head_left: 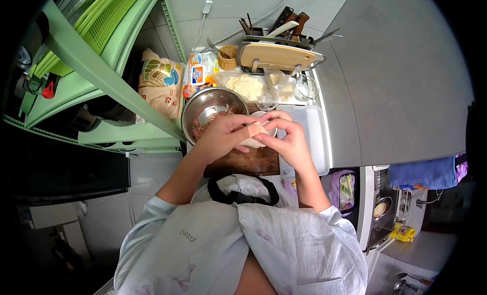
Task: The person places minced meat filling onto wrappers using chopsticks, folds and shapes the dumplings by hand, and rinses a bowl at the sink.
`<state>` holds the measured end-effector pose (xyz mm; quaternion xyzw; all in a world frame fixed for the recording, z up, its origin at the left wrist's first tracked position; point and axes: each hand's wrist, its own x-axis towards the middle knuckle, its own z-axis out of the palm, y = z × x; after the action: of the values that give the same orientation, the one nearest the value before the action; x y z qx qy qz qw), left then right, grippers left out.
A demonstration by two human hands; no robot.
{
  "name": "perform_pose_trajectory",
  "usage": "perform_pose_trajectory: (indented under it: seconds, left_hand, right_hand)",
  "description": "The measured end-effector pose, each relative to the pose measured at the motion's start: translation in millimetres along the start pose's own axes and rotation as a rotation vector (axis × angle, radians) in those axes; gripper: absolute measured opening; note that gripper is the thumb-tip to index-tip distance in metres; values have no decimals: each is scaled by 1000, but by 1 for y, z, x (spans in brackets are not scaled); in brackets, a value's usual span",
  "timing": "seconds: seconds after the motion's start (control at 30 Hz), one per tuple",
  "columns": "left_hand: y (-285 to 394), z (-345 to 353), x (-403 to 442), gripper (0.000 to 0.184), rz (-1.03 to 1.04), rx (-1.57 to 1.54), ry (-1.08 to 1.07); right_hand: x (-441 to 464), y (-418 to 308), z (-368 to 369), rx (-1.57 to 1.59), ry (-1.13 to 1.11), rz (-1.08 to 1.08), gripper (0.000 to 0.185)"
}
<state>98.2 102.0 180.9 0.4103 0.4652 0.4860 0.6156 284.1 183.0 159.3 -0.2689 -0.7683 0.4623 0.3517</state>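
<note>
We've got left hand (pixel 222 135) and right hand (pixel 291 142) meeting over the brown wooden board (pixel 242 164), fingers of both grasping a pale piece (pixel 251 143), likely dough; our fingers partly hide it. Metal bowl (pixel 190 105) with minced filling (pixel 201 128) sits just beside our left hand. Translucent plastic container (pixel 315 137) is just beside our right. Bagged pale stuff (pixel 244 87) lies beyond the hands.

This place looks like a kitchen of a home. Toward one o'clock there are knives (pixel 301 26) and a wooden cutting board (pixel 276 56); near twelve, a fork (pixel 215 47) leans in a woven pot (pixel 228 64). Green shelves (pixel 91 72) at ten o'clock carry plastic baskets (pixel 107 31); at four, spoons (pixel 400 284) lie.
</note>
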Motion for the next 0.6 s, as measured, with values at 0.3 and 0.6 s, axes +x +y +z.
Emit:
perform_pose_trajectory:
  seconds: [0.3, 0.6]
  left_hand:
    - [-21, -16, -5, 31, -3, 2, -15]
    - [-22, -20, -15, 26, 101, 19, 45]
  right_hand:
    - [-2, -1, 6, 182, 82, 53, 9]
    - [1, -3, 10, 290, 81, 59, 8]
